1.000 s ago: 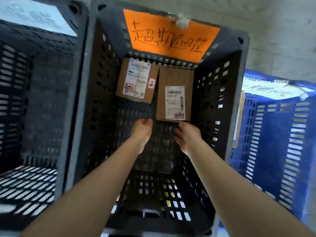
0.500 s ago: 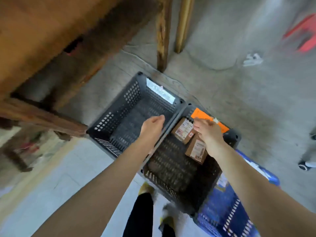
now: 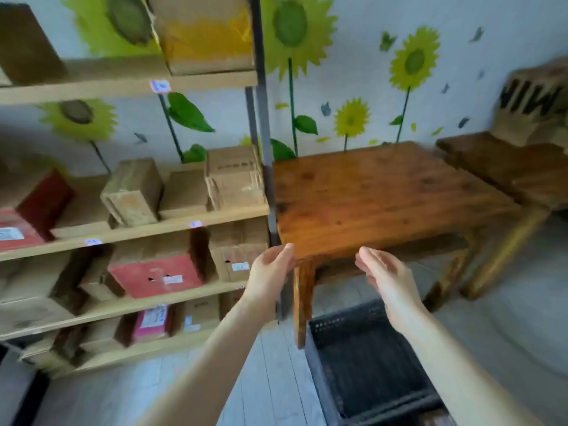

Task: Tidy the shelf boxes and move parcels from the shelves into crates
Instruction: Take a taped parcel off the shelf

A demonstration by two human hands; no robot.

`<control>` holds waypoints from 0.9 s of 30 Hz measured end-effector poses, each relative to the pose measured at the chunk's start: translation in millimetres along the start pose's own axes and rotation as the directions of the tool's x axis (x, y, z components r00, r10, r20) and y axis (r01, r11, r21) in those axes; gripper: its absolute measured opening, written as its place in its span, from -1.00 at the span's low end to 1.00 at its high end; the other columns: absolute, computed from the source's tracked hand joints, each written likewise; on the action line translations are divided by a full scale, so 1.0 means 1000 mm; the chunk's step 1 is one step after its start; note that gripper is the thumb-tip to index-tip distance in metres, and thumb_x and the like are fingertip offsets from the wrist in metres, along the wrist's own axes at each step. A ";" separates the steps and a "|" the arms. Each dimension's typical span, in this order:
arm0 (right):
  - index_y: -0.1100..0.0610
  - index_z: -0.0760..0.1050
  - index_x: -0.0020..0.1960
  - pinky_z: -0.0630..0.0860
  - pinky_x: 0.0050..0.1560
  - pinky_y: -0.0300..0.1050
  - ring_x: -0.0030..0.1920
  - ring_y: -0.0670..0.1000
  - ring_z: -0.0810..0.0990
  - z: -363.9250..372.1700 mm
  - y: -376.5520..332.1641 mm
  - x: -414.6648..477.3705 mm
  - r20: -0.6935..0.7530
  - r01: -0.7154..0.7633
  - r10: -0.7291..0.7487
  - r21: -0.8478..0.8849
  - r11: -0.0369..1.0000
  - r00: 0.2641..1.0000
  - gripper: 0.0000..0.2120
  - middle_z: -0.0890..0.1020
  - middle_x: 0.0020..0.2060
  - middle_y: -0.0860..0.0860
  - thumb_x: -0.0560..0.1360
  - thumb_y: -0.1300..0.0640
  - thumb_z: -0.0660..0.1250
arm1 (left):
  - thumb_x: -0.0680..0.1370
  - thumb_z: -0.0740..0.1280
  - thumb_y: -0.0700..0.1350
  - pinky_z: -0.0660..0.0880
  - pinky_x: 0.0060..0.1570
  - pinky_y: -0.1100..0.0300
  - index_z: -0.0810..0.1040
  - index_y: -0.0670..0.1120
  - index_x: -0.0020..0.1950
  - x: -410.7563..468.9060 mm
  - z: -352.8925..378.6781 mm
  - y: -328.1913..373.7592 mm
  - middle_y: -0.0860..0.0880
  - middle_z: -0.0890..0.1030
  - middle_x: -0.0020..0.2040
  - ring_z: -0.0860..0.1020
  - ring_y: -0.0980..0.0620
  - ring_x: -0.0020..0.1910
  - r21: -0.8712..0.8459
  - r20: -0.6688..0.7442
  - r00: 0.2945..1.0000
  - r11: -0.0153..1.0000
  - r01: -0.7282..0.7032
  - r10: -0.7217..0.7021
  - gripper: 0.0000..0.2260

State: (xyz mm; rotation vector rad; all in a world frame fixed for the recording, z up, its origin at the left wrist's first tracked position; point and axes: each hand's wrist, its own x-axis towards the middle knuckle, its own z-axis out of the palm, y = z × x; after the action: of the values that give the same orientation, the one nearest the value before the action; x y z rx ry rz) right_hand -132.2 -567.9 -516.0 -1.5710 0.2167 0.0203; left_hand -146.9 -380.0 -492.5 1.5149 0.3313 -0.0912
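Packed in rows along the boards of the shelf unit (image 3: 172, 224), left of view, all blurred by motion: cardboard parcels. On the middle board, a tilted brown parcel (image 3: 133, 192), then a taller carton (image 3: 235, 176) hard against the metal post (image 3: 264, 118). One board down, a leaning red parcel (image 3: 155, 275) with a white label, just beside a brown box (image 3: 238, 253). Lower again, a pink parcel (image 3: 152, 321) on edge between brown ones. Up top, a big carton (image 3: 206, 35) with yellow tape. Labels too smeared to read.

Down on the floor (image 3: 270, 379), lower right: a black crate (image 3: 362, 364) with slotted walls, tucked beside the leg (image 3: 302, 302) of the wooden surface (image 3: 384, 195), near end cut off by the frame.

In mid-air before the corner of that surface: left grip (image 3: 270, 272) and right grip (image 3: 387, 278), palms facing each other, fingers loosely curved, holding nothing, touching nothing, apart from parcels and crate alike. Left grip overlapping the foot of the post and the corner. Between shelf and crate: the post and the leg, close together.

Further right, a second, darker surface (image 3: 507, 167) carrying a lettered carton (image 3: 534, 99). Behind everything, a pale wall with sunflower stickers (image 3: 292, 26).
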 end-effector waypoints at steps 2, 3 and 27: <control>-0.10 0.51 -0.08 0.40 0.22 -0.09 0.13 -0.05 0.54 0.041 -0.036 -0.004 0.095 0.065 -0.064 0.001 0.998 0.993 -0.89 0.61 0.07 -0.07 0.46 -0.11 0.31 | 0.55 0.25 0.03 0.45 -0.08 0.32 0.62 0.03 -0.11 -0.010 -0.045 0.030 0.09 0.66 -0.12 0.60 0.18 -0.07 -0.020 -0.065 0.996 0.997 -0.069 0.067 -0.82; -0.10 0.51 -0.07 0.42 0.20 -0.13 0.13 -0.07 0.55 0.063 -0.052 -0.006 0.137 0.096 -0.096 0.009 0.995 0.986 -0.89 0.61 0.07 -0.07 0.46 -0.10 0.31 | 0.54 0.25 0.03 0.45 -0.03 0.27 0.60 0.05 -0.10 -0.014 -0.068 0.044 0.07 0.65 -0.08 0.58 0.14 -0.02 -0.022 -0.103 0.990 0.995 -0.101 0.098 -0.85; 0.06 0.48 0.15 0.41 0.17 -0.15 0.18 -0.04 0.50 0.253 -0.252 0.105 0.004 0.557 -0.557 0.024 0.830 0.830 -0.75 0.56 0.11 -0.03 0.51 0.01 0.29 | 0.54 0.28 -0.03 0.43 0.20 0.06 0.50 -0.09 0.13 0.110 -0.204 0.251 -0.11 0.58 0.13 0.52 -0.03 0.12 0.077 -0.237 0.837 0.869 -0.490 0.493 -0.79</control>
State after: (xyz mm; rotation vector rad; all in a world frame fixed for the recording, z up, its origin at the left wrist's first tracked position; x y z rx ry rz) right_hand 39.7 -331.1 -286.0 -1.5610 -0.2608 -0.4325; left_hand -7.9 -147.0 -285.3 1.5845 0.1293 0.5142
